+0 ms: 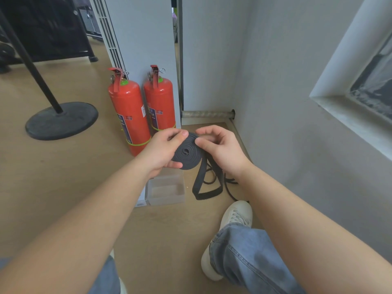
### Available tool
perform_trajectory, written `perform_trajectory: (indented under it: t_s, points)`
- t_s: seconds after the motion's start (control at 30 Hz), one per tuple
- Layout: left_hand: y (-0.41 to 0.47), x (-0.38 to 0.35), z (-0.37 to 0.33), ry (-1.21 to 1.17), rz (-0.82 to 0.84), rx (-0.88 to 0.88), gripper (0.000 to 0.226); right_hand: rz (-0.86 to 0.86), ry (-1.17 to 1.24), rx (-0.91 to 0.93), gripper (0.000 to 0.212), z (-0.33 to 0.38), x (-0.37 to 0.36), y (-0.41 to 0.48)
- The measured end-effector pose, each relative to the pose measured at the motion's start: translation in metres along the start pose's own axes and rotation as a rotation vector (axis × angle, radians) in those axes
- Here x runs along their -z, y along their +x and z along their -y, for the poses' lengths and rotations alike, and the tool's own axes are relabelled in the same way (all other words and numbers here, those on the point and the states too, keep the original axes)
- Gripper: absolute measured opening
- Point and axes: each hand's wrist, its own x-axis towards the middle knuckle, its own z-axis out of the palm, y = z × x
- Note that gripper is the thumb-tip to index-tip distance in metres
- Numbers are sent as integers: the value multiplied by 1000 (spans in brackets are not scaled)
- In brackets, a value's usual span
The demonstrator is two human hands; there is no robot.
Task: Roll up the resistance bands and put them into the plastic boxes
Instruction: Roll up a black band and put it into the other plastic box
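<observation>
Far left on the tan floor: black round stand base (61,120), pole slanting up from it. Against the white column: two red fire extinguishers (129,115), upright, side by side. Just in front of them: clear plastic box (166,193), open-topped, only its own bottom visible through the walls, far corner hidden behind the left wrist. Right of the box: white shoe (236,215). Above the box, in the air: black resistance band (187,154), mostly wound into a flat coil, loose tail hanging to the floor beside the box. Gripping the coil's left edge: left hand (162,152). Pinching its right rim: right hand (221,149).
</observation>
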Motion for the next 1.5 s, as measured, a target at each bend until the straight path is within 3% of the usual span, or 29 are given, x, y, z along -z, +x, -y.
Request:
perform_trajectory:
  t_s: [0.17,0.47,0.73,0.9,1.3,1.5]
  points:
    - [2,-4,2,-45,-59,-2,27,-12,18,-22,11,0,2,2]
    - [2,-7,10,-6,-116,-16,26,43,-133,-74,18,0,14,3]
    - [7,-1,12,-43,-211,-36,25,241,-221,-207,43,-7,27,4]
    - [10,6,5,-155,-300,-20,28,334,-290,-367,31,-30,31,0]
    - [12,8,5,-198,-340,-25,26,335,-591,-441,16,-70,52,-14]
    - [12,9,6,-193,-347,-24,27,38,-541,-469,7,-81,60,-17]
